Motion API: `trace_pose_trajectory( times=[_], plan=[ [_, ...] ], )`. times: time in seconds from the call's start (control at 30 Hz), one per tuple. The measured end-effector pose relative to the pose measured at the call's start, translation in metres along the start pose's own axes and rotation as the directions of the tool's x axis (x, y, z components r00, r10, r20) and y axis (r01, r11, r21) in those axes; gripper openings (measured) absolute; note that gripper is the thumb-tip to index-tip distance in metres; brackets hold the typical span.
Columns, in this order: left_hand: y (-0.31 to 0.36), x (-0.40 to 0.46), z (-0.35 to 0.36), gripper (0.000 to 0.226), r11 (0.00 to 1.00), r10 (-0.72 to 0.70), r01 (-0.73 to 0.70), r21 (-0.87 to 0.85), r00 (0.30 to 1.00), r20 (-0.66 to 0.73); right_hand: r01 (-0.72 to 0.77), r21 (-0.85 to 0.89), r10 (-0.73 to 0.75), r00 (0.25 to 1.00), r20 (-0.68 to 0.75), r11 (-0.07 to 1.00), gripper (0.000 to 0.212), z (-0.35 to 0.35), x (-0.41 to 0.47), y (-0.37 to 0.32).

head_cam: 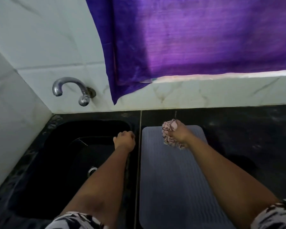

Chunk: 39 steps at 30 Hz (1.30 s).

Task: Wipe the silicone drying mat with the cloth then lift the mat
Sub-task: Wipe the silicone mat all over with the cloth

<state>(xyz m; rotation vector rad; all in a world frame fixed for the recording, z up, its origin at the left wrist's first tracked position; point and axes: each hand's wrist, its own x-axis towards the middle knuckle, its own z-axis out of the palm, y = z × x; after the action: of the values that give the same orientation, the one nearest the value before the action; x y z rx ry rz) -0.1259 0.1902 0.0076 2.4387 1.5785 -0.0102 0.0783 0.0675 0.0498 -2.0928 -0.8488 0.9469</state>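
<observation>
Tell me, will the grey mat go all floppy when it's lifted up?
Probably floppy: the mat looks thin and lies flat on the counter, so it would likely sag or bend. Its ribbed surface should give some grip. It seems light, though that cannot be told for sure.

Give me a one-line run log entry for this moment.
phase: wiping | right hand: grips cloth at far end of silicone drying mat | left hand: curled at sink edge | mat: flat, unlifted

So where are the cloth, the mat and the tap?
cloth (168, 133): head view, bunched part beside the knuckles.
mat (172, 179): head view, bare ribbed middle.
tap (68, 82): head view, curved spout.
</observation>
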Motion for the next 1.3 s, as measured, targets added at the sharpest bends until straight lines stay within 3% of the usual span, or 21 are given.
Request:
trace_pose_trajectory(
  times=[0.1, 0.2, 0.3, 0.47, 0.63, 0.73, 0.87, 0.93, 1.0, 1.07, 1.17, 1.23, 1.3],
  plan=[
    [-0.005, 0.032, 0.006, 0.031, 0.99, 0.137, -0.137, -0.019, 0.99, -0.017, 0.128, -0.365, -0.172, 0.981, -0.089, 0.922, 0.052, 0.027, 0.03, -0.024],
    [0.005, 0.061, 0.013, 0.031, 0.954, 0.298, -0.298, -0.014, 0.954, -0.007, 0.209, -0.639, -0.35, 0.931, -0.101, 0.741, 0.032, 0.054, 0.059, -0.039],
    [0.008, 0.081, 0.025, 0.033, 0.947, 0.322, -0.321, -0.019, 0.944, 0.076, 0.176, -0.811, -0.339, 0.94, -0.03, 0.559, 0.033, 0.089, 0.079, -0.04],
    [-0.007, 0.093, 0.037, 0.03, 0.94, 0.336, -0.334, -0.066, 0.941, 0.034, 0.093, -0.773, -0.266, 0.959, -0.101, 0.628, 0.037, 0.128, 0.082, -0.019],
    [-0.009, 0.098, 0.038, 0.032, 0.838, 0.537, -0.527, 0.144, 0.843, -0.037, 0.145, -0.795, -0.248, 0.969, -0.007, 0.589, 0.036, 0.121, 0.061, -0.025],
    [-0.014, 0.1, 0.04, 0.04, 0.758, 0.611, -0.594, 0.27, 0.791, 0.026, 0.144, -0.758, -0.114, 0.989, 0.093, 0.636, 0.028, 0.123, 0.02, -0.024],
    [-0.01, 0.101, 0.037, 0.041, 0.748, 0.605, -0.605, 0.273, 0.791, 0.093, 0.102, -0.749, 0.112, 0.967, 0.229, 0.655, 0.035, 0.107, -0.008, -0.031],
    [-0.008, 0.103, 0.028, 0.039, 0.798, 0.569, -0.576, 0.177, 0.817, 0.097, 0.01, -0.643, 0.123, 0.979, 0.161, 0.766, 0.044, 0.086, 0.007, -0.046],
    [-0.008, 0.107, 0.022, 0.036, 0.835, 0.537, -0.538, 0.115, 0.843, 0.037, 0.011, -0.596, -0.028, 0.999, -0.019, 0.803, 0.05, 0.067, 0.037, -0.061],
    [-0.008, 0.104, 0.02, 0.037, 0.843, 0.535, -0.531, 0.085, 0.844, -0.033, 0.036, -0.633, -0.155, 0.979, -0.133, 0.773, 0.041, 0.067, 0.06, -0.068],
    [-0.002, 0.093, 0.03, 0.034, 0.817, 0.564, -0.561, 0.131, 0.826, 0.019, 0.037, -0.793, -0.169, 0.982, -0.084, 0.608, 0.029, 0.097, 0.065, -0.053],
    [-0.002, 0.091, 0.036, 0.033, 0.85, 0.512, -0.514, 0.114, 0.857, 0.049, 0.006, -0.856, -0.178, 0.979, -0.101, 0.517, 0.029, 0.113, 0.056, -0.036],
    [-0.005, 0.093, 0.039, 0.034, 0.863, 0.484, -0.489, 0.123, 0.872, 0.07, -0.038, -0.828, -0.08, 0.992, -0.099, 0.56, 0.028, 0.116, 0.041, -0.024]
  ],
)
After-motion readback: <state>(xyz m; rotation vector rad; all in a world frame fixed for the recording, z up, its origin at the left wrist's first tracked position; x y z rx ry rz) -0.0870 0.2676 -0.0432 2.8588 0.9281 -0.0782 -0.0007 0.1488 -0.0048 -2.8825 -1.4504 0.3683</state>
